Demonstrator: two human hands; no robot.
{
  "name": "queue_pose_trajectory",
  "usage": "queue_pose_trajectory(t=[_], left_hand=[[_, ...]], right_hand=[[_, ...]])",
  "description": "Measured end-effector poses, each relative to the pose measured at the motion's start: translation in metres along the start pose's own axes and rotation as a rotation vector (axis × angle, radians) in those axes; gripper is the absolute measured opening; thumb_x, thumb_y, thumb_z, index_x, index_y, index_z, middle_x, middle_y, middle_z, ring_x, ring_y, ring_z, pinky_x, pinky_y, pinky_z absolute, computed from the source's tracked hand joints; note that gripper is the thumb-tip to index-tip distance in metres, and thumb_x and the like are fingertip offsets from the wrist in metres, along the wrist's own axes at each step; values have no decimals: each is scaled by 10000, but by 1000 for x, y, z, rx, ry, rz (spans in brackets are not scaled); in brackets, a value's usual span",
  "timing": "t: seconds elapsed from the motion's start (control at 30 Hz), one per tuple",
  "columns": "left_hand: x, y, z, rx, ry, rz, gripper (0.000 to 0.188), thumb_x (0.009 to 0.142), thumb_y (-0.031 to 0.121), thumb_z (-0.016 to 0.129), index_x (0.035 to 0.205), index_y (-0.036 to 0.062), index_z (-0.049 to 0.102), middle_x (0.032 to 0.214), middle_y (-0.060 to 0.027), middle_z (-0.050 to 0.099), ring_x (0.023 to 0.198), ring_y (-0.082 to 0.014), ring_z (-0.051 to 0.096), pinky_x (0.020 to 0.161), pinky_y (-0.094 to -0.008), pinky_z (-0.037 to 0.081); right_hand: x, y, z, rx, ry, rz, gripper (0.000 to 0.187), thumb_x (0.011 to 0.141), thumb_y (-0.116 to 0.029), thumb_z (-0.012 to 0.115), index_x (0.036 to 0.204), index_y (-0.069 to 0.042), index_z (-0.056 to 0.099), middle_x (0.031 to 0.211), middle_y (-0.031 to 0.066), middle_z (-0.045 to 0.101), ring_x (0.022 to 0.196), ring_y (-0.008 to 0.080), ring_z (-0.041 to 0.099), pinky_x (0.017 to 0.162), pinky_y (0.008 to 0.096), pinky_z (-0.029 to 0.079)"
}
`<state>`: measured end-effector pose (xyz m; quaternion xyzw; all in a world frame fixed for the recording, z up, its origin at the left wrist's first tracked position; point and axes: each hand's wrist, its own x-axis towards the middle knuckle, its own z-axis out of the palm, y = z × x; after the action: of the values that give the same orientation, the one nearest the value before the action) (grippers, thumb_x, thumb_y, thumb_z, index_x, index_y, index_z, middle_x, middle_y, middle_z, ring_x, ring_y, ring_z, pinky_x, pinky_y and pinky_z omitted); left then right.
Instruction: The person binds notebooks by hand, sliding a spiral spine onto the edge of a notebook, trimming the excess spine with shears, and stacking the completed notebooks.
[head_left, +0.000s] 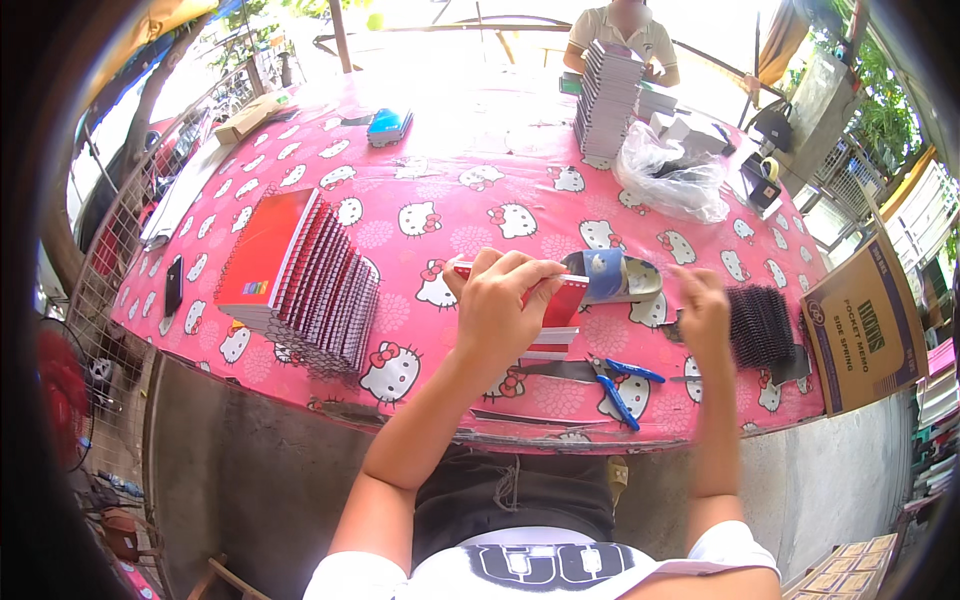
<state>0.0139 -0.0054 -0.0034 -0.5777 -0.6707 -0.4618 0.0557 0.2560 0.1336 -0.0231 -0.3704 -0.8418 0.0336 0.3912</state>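
Note:
My left hand [497,312] grips a red-covered notebook [568,302] from above, fingers wrapped over it. White page edges show under its red cover, and part of the notebook is hidden behind the hand. My right hand [704,308] is raised to the right of the notebook, smeared by motion, so its fingers and anything in them are unclear. Beside it lies a pile of black spiral binding coils [762,325]. A blue-strapped slipper [606,275] sits just beyond the notebook. Blue-handled pliers [620,400] rest on the table between my forearms.
A tall stack of red spiral notebooks [265,250] stands at left, near a phone [174,286]. Blue notebooks [390,126] lie farther back. A cardboard box [865,325] borders the right. Across the table [470,150], a person [625,35] is behind stacked notebooks [607,100] and a plastic bag [672,175].

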Motion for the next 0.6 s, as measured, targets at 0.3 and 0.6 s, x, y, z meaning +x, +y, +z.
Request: queue_pose_trajectory(t=[0.3,0.6], left_hand=[[0,5,0,-103,16,21,170,768,247,781,878,119,759,830,29,679,896,-153,539,915,-335,313],[-2,-3,7,-124,78,35,132,768,301,761,839,191,757,790,66,668,850,-127,543,868,-407,229]], right_hand=[[19,-66,14,504,-75,-2,267,705,3,768,962,-61,739,855,39,628,715,124,576,603,258,447],[42,-74,-2,839,-655,436,223,797,-108,726,1017,-85,696,867,13,605,744,86,550,626,255,430]])
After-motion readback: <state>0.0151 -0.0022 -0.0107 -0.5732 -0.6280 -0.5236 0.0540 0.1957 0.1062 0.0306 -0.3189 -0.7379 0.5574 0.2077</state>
